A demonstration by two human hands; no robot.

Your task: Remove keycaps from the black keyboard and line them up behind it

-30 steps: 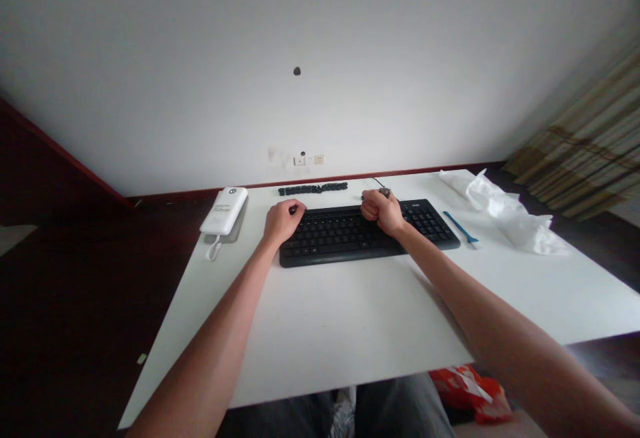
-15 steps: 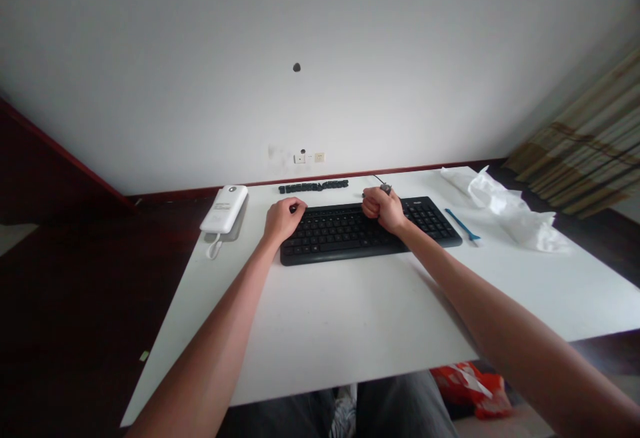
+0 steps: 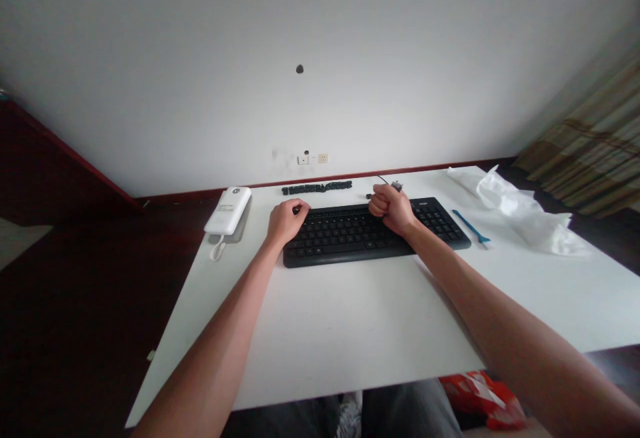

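A black keyboard (image 3: pixel 345 247) lies on the white table in front of me. My left hand (image 3: pixel 287 219) is closed at its far left corner, with thumb and fingers curled round the edge. Over the right half of the keys, my right hand (image 3: pixel 391 209) is clenched in a fist. A small greyish, metallic-looking thing (image 3: pixel 397 185) shows just past the top of the fist; its kind cannot be made out. Behind the keyboard runs a row of small black keycaps (image 3: pixel 317 188). A small dark piece (image 3: pixel 369 196) lies just left of my right hand.
A white power bank (image 3: pixel 229 211) with a short cable lies at the table's left. To the right are a blue tool with a brush-like end (image 3: pixel 471 226) and crumpled white plastic (image 3: pixel 517 208). A red bag (image 3: pixel 483 395) is below the front edge of the table (image 3: pixel 345 331).
The view has shifted slightly, so the table things appear a little further right. My left hand stays at the keyboard corner; my right fist remains over the keys, still closed.
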